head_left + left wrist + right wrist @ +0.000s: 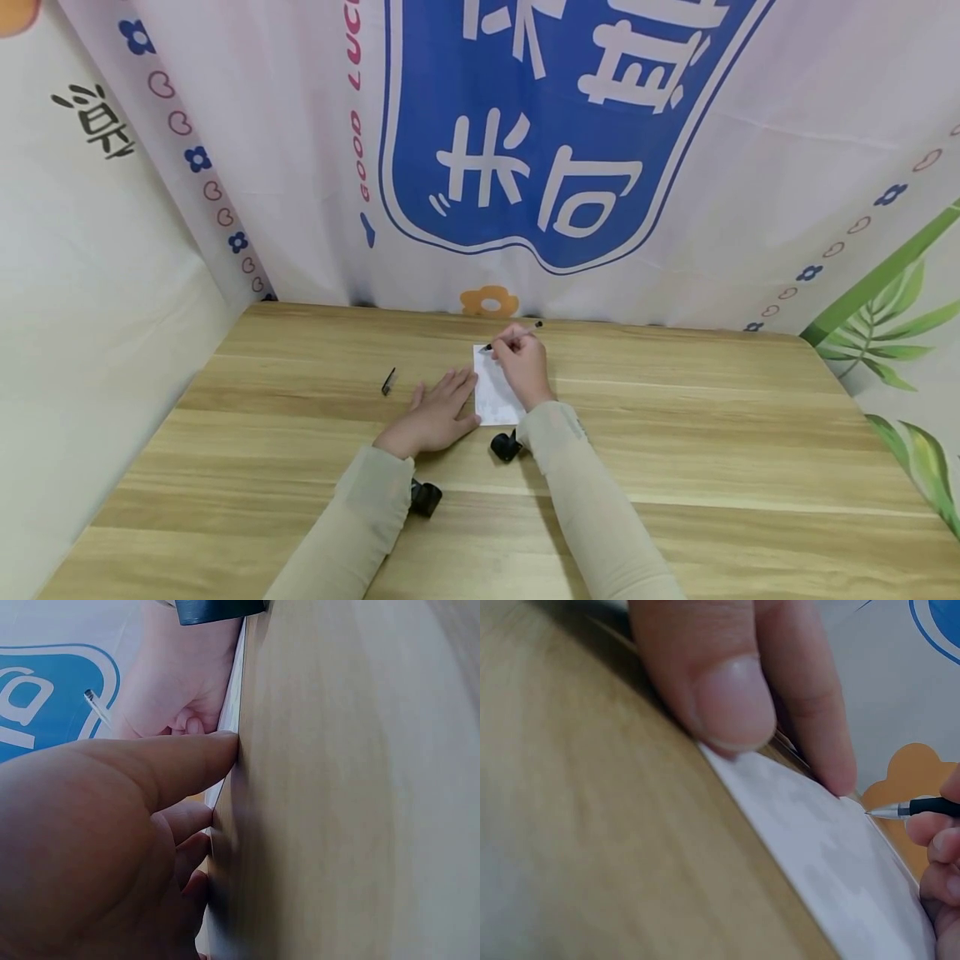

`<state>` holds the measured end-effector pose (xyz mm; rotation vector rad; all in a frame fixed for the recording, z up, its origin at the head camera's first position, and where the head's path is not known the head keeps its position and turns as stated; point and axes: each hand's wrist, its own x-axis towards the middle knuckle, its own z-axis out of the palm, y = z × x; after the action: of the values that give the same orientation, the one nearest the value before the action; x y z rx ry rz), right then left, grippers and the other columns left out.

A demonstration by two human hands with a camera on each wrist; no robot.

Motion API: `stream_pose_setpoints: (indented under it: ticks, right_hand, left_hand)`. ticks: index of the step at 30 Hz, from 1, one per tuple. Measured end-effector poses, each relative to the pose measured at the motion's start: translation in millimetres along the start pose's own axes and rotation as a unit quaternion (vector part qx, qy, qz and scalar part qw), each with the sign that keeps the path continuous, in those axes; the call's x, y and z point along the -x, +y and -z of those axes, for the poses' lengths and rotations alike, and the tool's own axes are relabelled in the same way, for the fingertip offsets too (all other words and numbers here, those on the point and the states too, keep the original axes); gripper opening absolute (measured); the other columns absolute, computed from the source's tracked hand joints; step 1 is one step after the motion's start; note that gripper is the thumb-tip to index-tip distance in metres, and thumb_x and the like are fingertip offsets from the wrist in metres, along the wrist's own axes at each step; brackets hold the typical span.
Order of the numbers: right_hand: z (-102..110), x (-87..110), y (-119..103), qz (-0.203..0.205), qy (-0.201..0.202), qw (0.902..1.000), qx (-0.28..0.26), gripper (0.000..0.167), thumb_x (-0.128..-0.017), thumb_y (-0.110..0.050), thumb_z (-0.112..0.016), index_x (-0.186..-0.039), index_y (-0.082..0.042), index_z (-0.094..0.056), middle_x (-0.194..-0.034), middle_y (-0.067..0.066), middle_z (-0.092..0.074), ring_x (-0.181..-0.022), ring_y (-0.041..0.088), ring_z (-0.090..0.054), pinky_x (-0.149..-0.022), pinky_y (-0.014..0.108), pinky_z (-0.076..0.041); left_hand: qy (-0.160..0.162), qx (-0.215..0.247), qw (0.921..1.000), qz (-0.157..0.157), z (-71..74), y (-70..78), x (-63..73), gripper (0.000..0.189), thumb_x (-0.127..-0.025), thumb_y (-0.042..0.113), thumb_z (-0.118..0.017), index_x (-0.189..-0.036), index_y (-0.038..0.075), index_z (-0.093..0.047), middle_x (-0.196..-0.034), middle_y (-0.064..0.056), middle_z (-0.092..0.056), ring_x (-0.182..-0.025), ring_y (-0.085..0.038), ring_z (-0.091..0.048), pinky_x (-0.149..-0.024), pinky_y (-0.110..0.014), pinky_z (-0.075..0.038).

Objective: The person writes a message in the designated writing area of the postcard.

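Note:
A white sheet of paper lies on the wooden table in front of me. My right hand pinches a clear-barrelled pen with a black grip, its metal tip right at the far part of the sheet. The pen's back end points up and to the right in the head view. My left hand rests flat on the table, its thumb and fingertips at the paper's left edge. Farther left lies a black and clear pen cap.
A wooden table spreads around the hands. Behind it hangs a printed cloth with a blue sign. Black wrist cameras stick out by the left sleeve and the right sleeve.

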<state>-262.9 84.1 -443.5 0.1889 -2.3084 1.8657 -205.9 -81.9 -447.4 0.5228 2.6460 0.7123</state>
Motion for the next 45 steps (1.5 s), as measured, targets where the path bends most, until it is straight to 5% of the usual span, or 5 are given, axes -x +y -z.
stream_pose_setpoints:
  ticks: [10, 45]
  right_hand:
    - [-6, -17.6, 39, -0.007, 0.013, 0.9998, -0.01, 0.01, -0.095, 0.0, -0.063, -0.084, -0.001, -0.065, -0.077, 0.012, -0.064, -0.066, 0.014, -0.054, -0.057, 0.021, -0.042]
    - [-3, -19.0, 43, 0.008, 0.014, 0.9999, -0.001, 0.016, -0.093, -0.007, -0.06, -0.078, -0.008, -0.064, -0.072, 0.004, -0.063, -0.063, 0.015, -0.054, -0.056, 0.023, -0.042]
  left_hand:
    - [0.001, -0.002, 1.0, 0.003, 1.1, 1.8, 0.0, 0.07, -0.107, 0.035, -0.051, -0.163, 0.008, -0.019, -0.17, -0.009, -0.01, -0.156, -0.03, -0.002, -0.118, -0.065, 0.005]
    - [-0.002, -0.003, 1.0, -0.002, 1.6, 1.3, -0.1, 0.069, -0.107, 0.033, -0.05, -0.163, 0.007, -0.018, -0.17, -0.011, -0.01, -0.156, -0.032, -0.001, -0.118, -0.066, 0.005]
